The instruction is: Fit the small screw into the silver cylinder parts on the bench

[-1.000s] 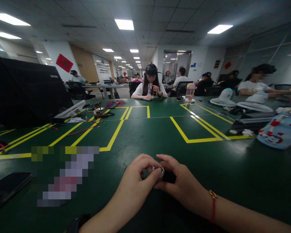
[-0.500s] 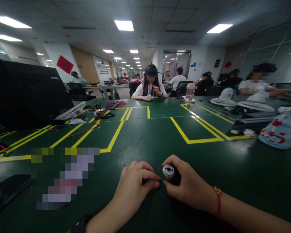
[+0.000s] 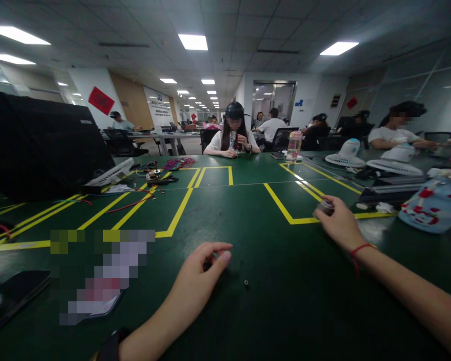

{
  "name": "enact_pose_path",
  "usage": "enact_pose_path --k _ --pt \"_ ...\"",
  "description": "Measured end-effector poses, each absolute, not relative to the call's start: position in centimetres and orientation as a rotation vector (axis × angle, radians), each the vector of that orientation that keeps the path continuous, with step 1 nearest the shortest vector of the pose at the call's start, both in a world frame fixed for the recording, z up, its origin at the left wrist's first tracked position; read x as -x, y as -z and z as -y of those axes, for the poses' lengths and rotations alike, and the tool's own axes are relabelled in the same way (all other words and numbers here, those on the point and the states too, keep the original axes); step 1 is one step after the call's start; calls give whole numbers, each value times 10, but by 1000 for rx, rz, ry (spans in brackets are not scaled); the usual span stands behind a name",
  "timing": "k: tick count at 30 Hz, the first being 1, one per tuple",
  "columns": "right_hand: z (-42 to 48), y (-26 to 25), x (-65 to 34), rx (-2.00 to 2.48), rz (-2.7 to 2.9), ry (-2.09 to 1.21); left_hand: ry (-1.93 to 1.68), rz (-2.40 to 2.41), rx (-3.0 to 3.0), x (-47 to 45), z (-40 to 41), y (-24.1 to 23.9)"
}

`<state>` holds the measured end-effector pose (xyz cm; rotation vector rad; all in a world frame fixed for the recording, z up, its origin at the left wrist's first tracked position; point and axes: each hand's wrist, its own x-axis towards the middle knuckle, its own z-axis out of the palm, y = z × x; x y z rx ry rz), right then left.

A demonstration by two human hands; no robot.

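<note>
My right hand (image 3: 338,220) is out to the right, its fingers closed around a short grey metal cylinder (image 3: 326,206). Blur hides the cylinder's details, and it is held over the end of a yellow-taped outline. Nearer to me, my left hand (image 3: 205,271) rests low over the green table (image 3: 225,215). Its thumb and forefinger are apart, and nothing shows between their tips; the other fingers are partly hidden. Just right of the left hand lies a small metal ring-shaped part (image 3: 246,283).
A phone-like slab (image 3: 108,306), mostly pixelated, lies at left beside a dark flat object (image 3: 18,296). A black case (image 3: 41,150), wires (image 3: 178,163) and a white keyboard-like object (image 3: 110,173) are farther back. A blue jug (image 3: 430,205) and fans (image 3: 346,155) stand right. A person (image 3: 233,135) sits opposite.
My right hand has carried the metal cylinder away to the right and farther out. My left hand has shifted slightly left, and the small ring-shaped part now shows on the table.
</note>
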<state>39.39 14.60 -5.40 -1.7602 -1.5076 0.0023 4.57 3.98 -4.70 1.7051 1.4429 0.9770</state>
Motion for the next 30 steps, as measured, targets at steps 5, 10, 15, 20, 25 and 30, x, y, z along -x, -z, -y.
enact_pose_path --k 5,10,15,20,25,30 --pt "-165 66 -470 1967 1368 124 -1145 -1538 -1395 -27 -52 50" --pt "-157 61 -459 2043 1270 319 -1159 -1491 -1377 -27 -54 54" --pt "-114 37 -362 1558 1807 316 -1161 -1498 -1403 -30 -53 53" --pt "-51 45 -259 1014 2407 -547 -1175 -1494 -1404 -28 -52 55" --pt "-74 34 -283 1150 2144 -377 -1174 -1487 -1399 -28 -52 56" --pt "-134 10 -408 1633 1688 442 -1191 -1512 -1396 -32 -52 54"
